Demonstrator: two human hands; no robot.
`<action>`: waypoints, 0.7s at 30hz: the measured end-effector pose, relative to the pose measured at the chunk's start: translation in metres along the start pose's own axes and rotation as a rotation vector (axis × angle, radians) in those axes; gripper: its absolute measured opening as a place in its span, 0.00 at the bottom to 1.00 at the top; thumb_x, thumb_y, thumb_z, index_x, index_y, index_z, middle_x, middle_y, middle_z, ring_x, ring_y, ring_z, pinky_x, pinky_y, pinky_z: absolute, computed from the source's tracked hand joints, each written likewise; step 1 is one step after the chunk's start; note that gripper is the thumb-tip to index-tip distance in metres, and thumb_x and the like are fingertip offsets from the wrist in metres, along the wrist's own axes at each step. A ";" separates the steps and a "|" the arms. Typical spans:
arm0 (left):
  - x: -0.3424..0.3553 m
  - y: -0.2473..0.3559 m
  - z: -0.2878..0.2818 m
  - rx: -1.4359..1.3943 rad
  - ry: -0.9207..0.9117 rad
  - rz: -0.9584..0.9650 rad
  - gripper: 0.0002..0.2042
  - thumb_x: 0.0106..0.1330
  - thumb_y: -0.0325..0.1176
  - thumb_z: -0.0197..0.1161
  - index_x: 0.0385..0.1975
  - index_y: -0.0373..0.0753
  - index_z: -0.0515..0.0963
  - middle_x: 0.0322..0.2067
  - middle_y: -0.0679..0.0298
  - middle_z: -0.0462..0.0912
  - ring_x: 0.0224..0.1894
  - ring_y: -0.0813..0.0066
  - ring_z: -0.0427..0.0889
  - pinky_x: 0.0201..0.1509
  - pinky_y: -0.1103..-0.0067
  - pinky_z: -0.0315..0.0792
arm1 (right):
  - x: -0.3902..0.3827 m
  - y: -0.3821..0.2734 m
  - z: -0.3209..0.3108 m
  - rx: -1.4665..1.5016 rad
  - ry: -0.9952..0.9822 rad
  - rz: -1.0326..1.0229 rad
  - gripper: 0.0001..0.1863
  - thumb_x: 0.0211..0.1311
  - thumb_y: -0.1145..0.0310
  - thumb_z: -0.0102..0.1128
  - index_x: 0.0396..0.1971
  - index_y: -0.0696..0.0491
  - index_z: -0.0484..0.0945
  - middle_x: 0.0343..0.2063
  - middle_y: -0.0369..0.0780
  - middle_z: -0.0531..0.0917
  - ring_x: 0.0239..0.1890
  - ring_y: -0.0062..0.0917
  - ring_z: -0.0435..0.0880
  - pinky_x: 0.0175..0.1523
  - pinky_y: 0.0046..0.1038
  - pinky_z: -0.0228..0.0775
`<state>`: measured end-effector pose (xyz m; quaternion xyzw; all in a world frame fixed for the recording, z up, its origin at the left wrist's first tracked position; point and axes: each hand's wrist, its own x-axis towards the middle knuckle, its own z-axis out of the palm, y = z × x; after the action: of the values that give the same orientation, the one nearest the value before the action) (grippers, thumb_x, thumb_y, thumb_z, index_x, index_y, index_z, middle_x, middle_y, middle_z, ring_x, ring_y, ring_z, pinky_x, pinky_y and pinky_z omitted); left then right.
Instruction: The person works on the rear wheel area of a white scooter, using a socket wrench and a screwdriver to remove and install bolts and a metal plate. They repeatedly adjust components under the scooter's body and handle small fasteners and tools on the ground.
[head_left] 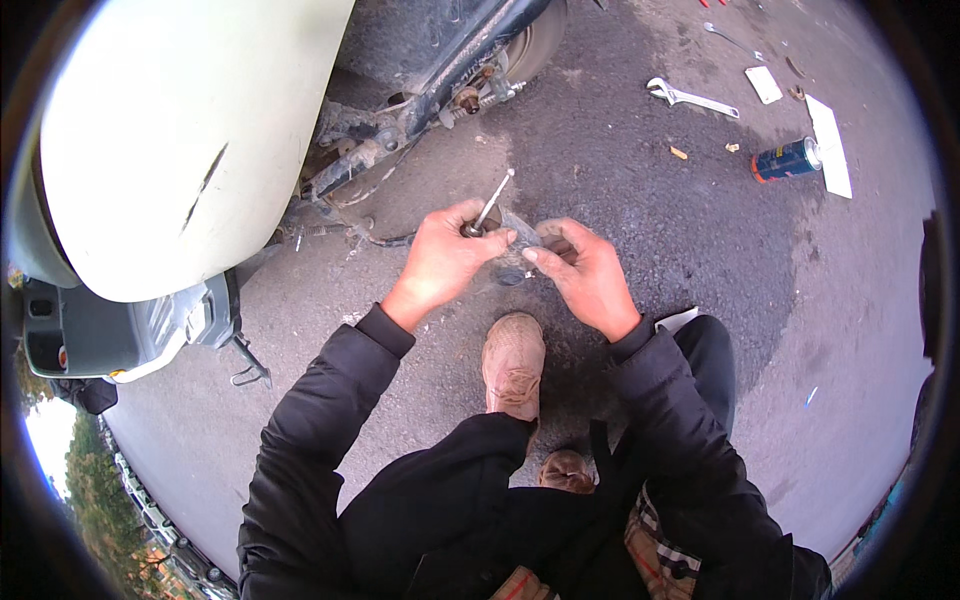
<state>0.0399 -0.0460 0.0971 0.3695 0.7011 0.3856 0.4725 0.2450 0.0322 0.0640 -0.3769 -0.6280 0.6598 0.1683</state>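
Observation:
My left hand [440,258] is closed, with a thin metal-shafted tool that looks like a screwdriver [495,197] sticking up from its fingers. Its dark handle end is mostly hidden in the grip. Between the two hands stretches a small clear plastic bag [520,238], pinched by the left thumb and fingers on one side. On the other side my right hand [588,277] is closed on the bag's edge. A small dark round thing [512,275] shows just below the bag; whether it lies inside the bag I cannot tell.
A scooter with a cream body panel [190,130] and a dirty exposed underside [370,150] stands at the left. On the asphalt at the right lie an adjustable wrench [695,98], a dark blue can [787,160], a white sheet [829,145] and a white card [763,85].

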 end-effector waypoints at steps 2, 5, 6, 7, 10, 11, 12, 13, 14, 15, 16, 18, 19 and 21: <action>-0.003 0.003 -0.001 -0.076 0.003 -0.025 0.10 0.65 0.32 0.74 0.37 0.33 0.82 0.26 0.72 0.78 0.29 0.88 0.70 0.31 0.82 0.66 | 0.001 0.003 0.007 0.025 -0.024 -0.071 0.14 0.69 0.73 0.68 0.50 0.60 0.78 0.35 0.38 0.86 0.40 0.18 0.85 0.44 0.24 0.78; -0.006 0.000 -0.001 -0.217 0.016 -0.060 0.13 0.65 0.32 0.75 0.46 0.35 0.83 0.26 0.74 0.78 0.24 0.89 0.69 0.26 0.85 0.61 | 0.003 0.008 0.012 0.035 -0.008 -0.087 0.12 0.69 0.72 0.68 0.48 0.59 0.78 0.33 0.37 0.85 0.36 0.17 0.83 0.42 0.24 0.77; -0.007 -0.002 -0.002 -0.214 0.063 -0.059 0.13 0.65 0.33 0.75 0.45 0.35 0.83 0.27 0.74 0.79 0.25 0.89 0.70 0.27 0.85 0.62 | 0.004 0.009 0.012 0.083 0.026 -0.100 0.12 0.68 0.71 0.69 0.46 0.59 0.78 0.31 0.36 0.84 0.34 0.17 0.82 0.40 0.24 0.76; -0.007 -0.006 -0.003 -0.221 0.105 -0.042 0.12 0.65 0.33 0.75 0.44 0.35 0.83 0.28 0.74 0.80 0.26 0.90 0.71 0.28 0.85 0.63 | 0.006 0.010 0.011 0.133 0.047 -0.126 0.12 0.67 0.71 0.69 0.45 0.59 0.78 0.30 0.36 0.83 0.31 0.16 0.80 0.38 0.24 0.75; -0.005 -0.018 -0.011 -0.233 0.196 -0.142 0.15 0.66 0.39 0.76 0.41 0.35 0.83 0.27 0.73 0.79 0.23 0.87 0.70 0.24 0.83 0.62 | 0.012 0.013 0.001 0.226 0.133 -0.078 0.09 0.69 0.71 0.67 0.42 0.58 0.78 0.30 0.35 0.84 0.30 0.14 0.78 0.37 0.23 0.73; -0.005 -0.022 -0.013 -0.245 0.212 -0.199 0.15 0.66 0.40 0.75 0.40 0.34 0.83 0.27 0.72 0.78 0.22 0.86 0.69 0.24 0.83 0.61 | 0.013 0.014 -0.004 0.238 0.179 -0.043 0.06 0.72 0.72 0.65 0.41 0.58 0.77 0.31 0.35 0.84 0.30 0.13 0.79 0.37 0.22 0.74; -0.004 -0.027 -0.013 -0.243 0.237 -0.276 0.16 0.66 0.42 0.75 0.39 0.34 0.83 0.27 0.72 0.78 0.21 0.86 0.68 0.23 0.82 0.61 | 0.014 0.015 -0.009 0.319 0.168 -0.047 0.06 0.72 0.72 0.64 0.42 0.57 0.77 0.33 0.35 0.84 0.31 0.14 0.80 0.38 0.23 0.75; -0.005 -0.032 -0.010 -0.252 0.231 -0.316 0.18 0.68 0.46 0.73 0.36 0.35 0.81 0.26 0.69 0.77 0.20 0.83 0.67 0.23 0.80 0.61 | 0.014 0.016 -0.015 0.396 0.165 -0.036 0.06 0.73 0.72 0.64 0.43 0.56 0.77 0.34 0.34 0.84 0.32 0.15 0.81 0.39 0.24 0.76; -0.005 -0.035 -0.006 -0.330 0.206 -0.386 0.18 0.68 0.47 0.72 0.37 0.36 0.81 0.26 0.68 0.78 0.19 0.82 0.67 0.24 0.80 0.62 | 0.013 0.017 -0.019 0.479 0.156 -0.036 0.06 0.73 0.73 0.63 0.45 0.55 0.77 0.35 0.34 0.84 0.33 0.16 0.82 0.40 0.25 0.77; -0.005 -0.038 -0.003 -0.403 0.182 -0.469 0.18 0.69 0.48 0.72 0.37 0.38 0.80 0.26 0.67 0.78 0.19 0.80 0.68 0.25 0.80 0.62 | 0.012 0.018 -0.023 0.598 0.144 -0.012 0.06 0.74 0.72 0.61 0.46 0.54 0.78 0.37 0.36 0.85 0.34 0.20 0.84 0.42 0.27 0.79; -0.005 -0.040 0.000 -0.467 0.168 -0.571 0.18 0.69 0.49 0.71 0.38 0.39 0.80 0.26 0.66 0.79 0.18 0.79 0.68 0.26 0.80 0.63 | 0.010 0.018 -0.026 0.685 0.128 0.017 0.06 0.74 0.72 0.60 0.47 0.53 0.77 0.38 0.36 0.85 0.34 0.20 0.84 0.42 0.28 0.79; -0.005 -0.040 0.004 -0.659 0.076 -0.549 0.17 0.73 0.48 0.67 0.43 0.39 0.79 0.32 0.63 0.83 0.19 0.80 0.67 0.27 0.81 0.64 | 0.008 0.018 -0.029 0.883 0.077 0.052 0.06 0.75 0.71 0.59 0.48 0.52 0.77 0.38 0.37 0.86 0.35 0.22 0.85 0.44 0.30 0.79; -0.005 -0.039 0.004 -0.735 0.020 -0.510 0.16 0.74 0.46 0.66 0.45 0.38 0.79 0.34 0.61 0.84 0.20 0.80 0.67 0.28 0.81 0.64 | 0.008 0.018 -0.030 0.911 0.050 0.052 0.08 0.75 0.70 0.59 0.49 0.54 0.77 0.39 0.37 0.85 0.36 0.20 0.84 0.44 0.29 0.80; -0.006 -0.036 0.002 -0.795 -0.072 -0.436 0.16 0.74 0.43 0.66 0.49 0.35 0.78 0.38 0.58 0.86 0.21 0.81 0.67 0.28 0.81 0.64 | 0.009 0.018 -0.030 0.937 0.032 0.051 0.08 0.76 0.70 0.58 0.50 0.55 0.77 0.39 0.38 0.85 0.36 0.20 0.84 0.44 0.30 0.81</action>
<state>0.0382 -0.0663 0.0662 0.0160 0.5431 0.5034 0.6718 0.2646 0.0570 0.0465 -0.2856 -0.2503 0.8703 0.3136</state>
